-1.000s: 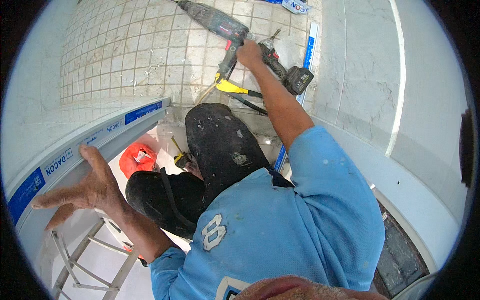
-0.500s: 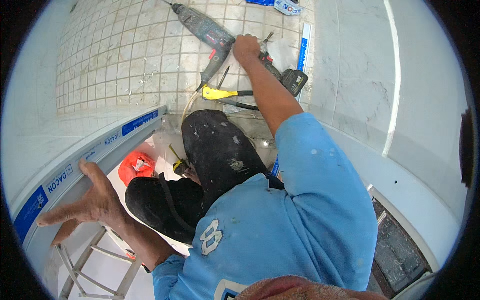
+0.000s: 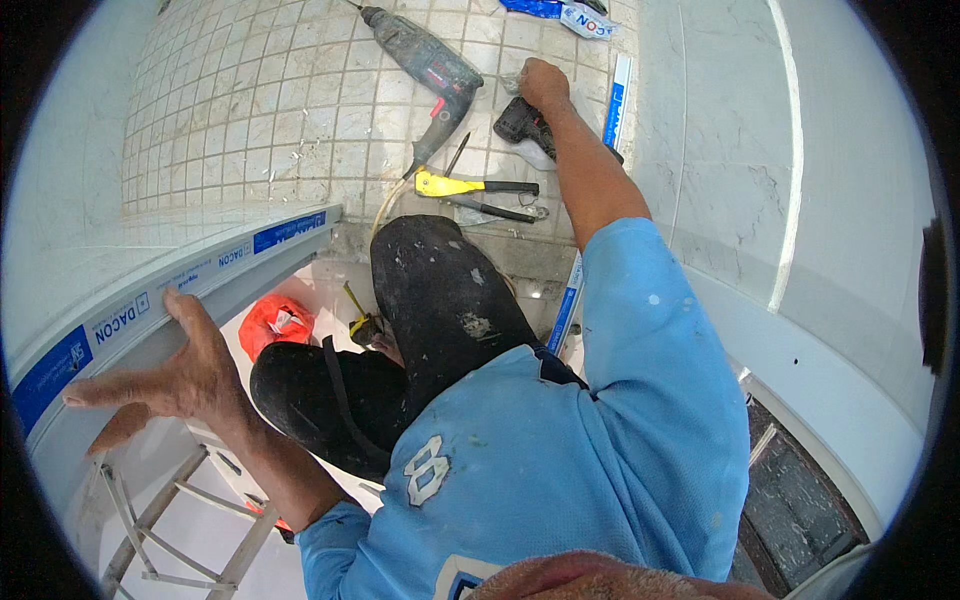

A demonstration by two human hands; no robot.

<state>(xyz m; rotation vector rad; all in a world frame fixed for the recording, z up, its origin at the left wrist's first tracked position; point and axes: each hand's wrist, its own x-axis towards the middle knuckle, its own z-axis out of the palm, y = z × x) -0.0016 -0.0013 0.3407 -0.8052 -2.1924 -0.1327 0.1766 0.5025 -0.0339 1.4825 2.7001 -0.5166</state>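
My left hand (image 3: 190, 375) lies against a white window-frame profile (image 3: 170, 325) with blue and white protective tape. Its thumb and fingers are spread, some resting on the profile's face and some passing below it. My right hand (image 3: 546, 84) reaches out over the tiles with its fingers curled in; what they hold, if anything, is hidden. A bit of clear plastic (image 3: 512, 83) lies by those fingers. Just below the wrist is a black cordless drill (image 3: 523, 122), partly covered by my forearm. A larger corded hammer drill (image 3: 425, 65) lies to the left of the hand.
A yellow-and-black hand riveter (image 3: 450, 186) lies near my knee. A taped strip (image 3: 618, 100) runs along the right wall. An orange bag (image 3: 275, 325) and a yellow tape measure (image 3: 360, 322) are below my left knee. A ladder (image 3: 165, 525) stands lower left. Blue wrapping (image 3: 535, 8) lies far off.
My right hand has moved up and right, away from the hammer drill's handle. The cordless drill has turned, and its battery end no longer shows right of my forearm. My left hand stays against the profile.
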